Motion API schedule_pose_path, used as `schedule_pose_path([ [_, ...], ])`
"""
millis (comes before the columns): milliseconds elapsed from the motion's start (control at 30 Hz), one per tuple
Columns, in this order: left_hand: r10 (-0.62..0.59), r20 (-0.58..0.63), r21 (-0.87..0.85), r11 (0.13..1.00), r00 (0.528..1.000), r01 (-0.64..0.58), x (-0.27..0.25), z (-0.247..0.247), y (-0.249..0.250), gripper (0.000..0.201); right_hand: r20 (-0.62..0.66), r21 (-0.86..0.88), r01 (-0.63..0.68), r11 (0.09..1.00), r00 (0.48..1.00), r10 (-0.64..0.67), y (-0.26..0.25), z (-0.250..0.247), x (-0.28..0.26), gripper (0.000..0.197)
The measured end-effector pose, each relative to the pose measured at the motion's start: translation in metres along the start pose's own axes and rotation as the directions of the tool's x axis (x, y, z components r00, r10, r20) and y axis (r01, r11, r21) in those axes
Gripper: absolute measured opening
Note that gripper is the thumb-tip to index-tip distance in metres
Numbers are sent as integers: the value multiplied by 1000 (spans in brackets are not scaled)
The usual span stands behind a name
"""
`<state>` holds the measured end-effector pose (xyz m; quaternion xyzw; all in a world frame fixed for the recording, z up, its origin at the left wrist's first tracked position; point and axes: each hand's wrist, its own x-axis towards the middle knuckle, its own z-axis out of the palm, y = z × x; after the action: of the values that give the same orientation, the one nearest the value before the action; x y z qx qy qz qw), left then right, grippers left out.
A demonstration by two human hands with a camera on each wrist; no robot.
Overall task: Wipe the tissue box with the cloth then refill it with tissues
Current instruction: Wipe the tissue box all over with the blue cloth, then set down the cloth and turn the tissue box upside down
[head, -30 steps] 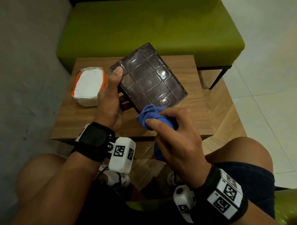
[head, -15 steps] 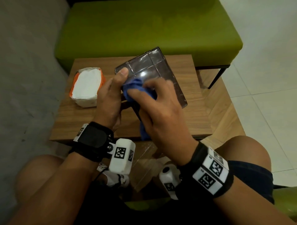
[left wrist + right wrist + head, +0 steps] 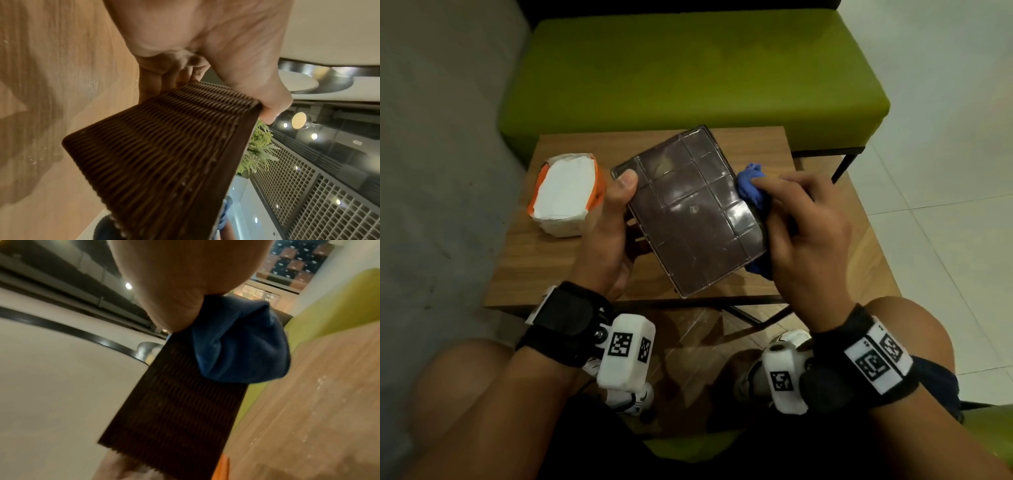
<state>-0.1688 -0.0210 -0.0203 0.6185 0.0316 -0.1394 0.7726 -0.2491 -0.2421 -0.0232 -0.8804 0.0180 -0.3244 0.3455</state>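
My left hand (image 3: 616, 209) grips the dark brown tissue box (image 3: 688, 212) above the wooden table, thumb on its glossy gridded face and fingers behind. The box is tilted, that face toward me; its woven sides (image 3: 164, 154) show in the wrist views. My right hand (image 3: 801, 226) holds the bunched blue cloth (image 3: 751, 190) against the box's right edge (image 3: 180, 410), and the blue cloth (image 3: 236, 345) wraps over that side. A pack of white tissues (image 3: 566, 195) in orange wrapping lies on the table, left of the box.
The small wooden table (image 3: 544, 270) stands before a green bench (image 3: 688, 68). Grey wall runs along the left and white tiled floor lies to the right. My knees sit below the table's near edge.
My right hand has carried the cloth from the box's upper left face over to its right edge. The left hand has turned the box so more of its face shows.
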Motion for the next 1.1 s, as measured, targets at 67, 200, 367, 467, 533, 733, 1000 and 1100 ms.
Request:
schedule_pose_path([
  [67,11,-1,23,1000,1000,-11,-1,0,0,61,-28,100,-38,994,999,41,-7,5,-3,33],
  [200,59,-43,89,995,997,-55,3,-3,3,44,20,-31,56,998,998,-56,-21,9,-19,30],
  [367,33,-88,115,993,996,-23,3,-7,1,35,185,-78,216,973,962,-199,-27,15,-30,29],
  [467,21,-61,101,995,998,-15,0,-12,-3,49,204,-41,234,971,954,-221,-15,13,-16,30],
  [533,19,-40,78,997,999,-16,-1,-15,-5,58,145,39,85,996,985,-90,-4,9,-1,30],
  [733,-6,-114,32,999,994,9,3,-35,-8,69,268,-10,-251,968,932,245,40,3,22,21],
  [1000,-54,-190,46,997,980,64,4,-42,-19,42,352,-360,-224,906,866,355,88,44,72,13],
  [1100,-71,-205,39,996,976,80,7,-41,-19,41,482,-495,-113,861,789,381,101,73,54,18],
])
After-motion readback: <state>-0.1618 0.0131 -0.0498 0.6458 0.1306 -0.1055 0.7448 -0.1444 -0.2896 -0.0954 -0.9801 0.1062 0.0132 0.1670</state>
